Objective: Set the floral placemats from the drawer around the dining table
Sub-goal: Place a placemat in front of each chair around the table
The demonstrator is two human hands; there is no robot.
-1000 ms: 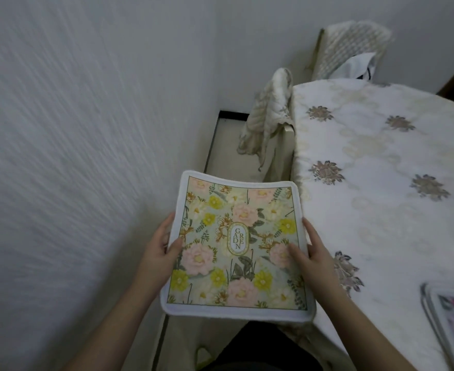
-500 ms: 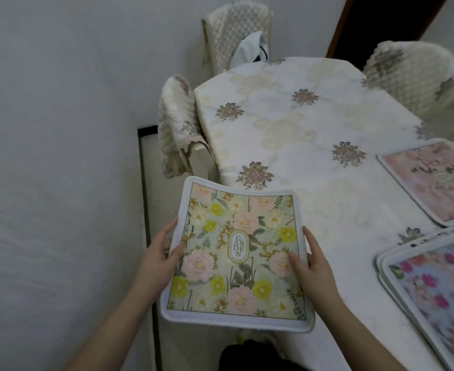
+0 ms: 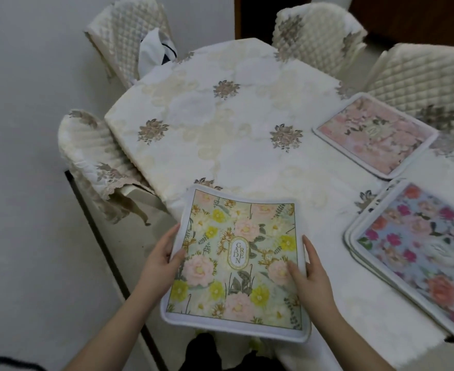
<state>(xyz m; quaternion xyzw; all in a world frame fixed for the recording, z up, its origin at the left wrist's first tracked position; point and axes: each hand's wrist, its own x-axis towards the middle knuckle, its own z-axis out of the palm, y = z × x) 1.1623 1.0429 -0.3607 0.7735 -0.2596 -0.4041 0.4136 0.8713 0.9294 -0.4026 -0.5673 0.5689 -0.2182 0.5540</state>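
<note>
A green and yellow floral placemat point(image 3: 236, 261) with a white border and a "GARDEN" oval label hangs over the near left corner of the dining table point(image 3: 220, 135). My left hand point(image 3: 164, 258) pinches its left edge, thumb on top. My right hand point(image 3: 310, 271) grips its right edge, thumb on the print. A pink floral placemat point(image 3: 375, 135) lies flat at the table's right side. Nearer, a stack of blue placemats with red and pink flowers point(image 3: 421, 255) lies at the right edge of view.
The table wears a cream cloth with brown flower motifs. Quilted cream chairs stand at the far left point(image 3: 124, 36), far middle point(image 3: 317, 30), right point(image 3: 424, 79) and left side point(image 3: 97, 162). A white wall runs close along the left, with a narrow floor strip.
My view has swung right and onto the table, bringing more chairs and both other placemats into sight. The held placemat has moved from beside the table to over its near corner.
</note>
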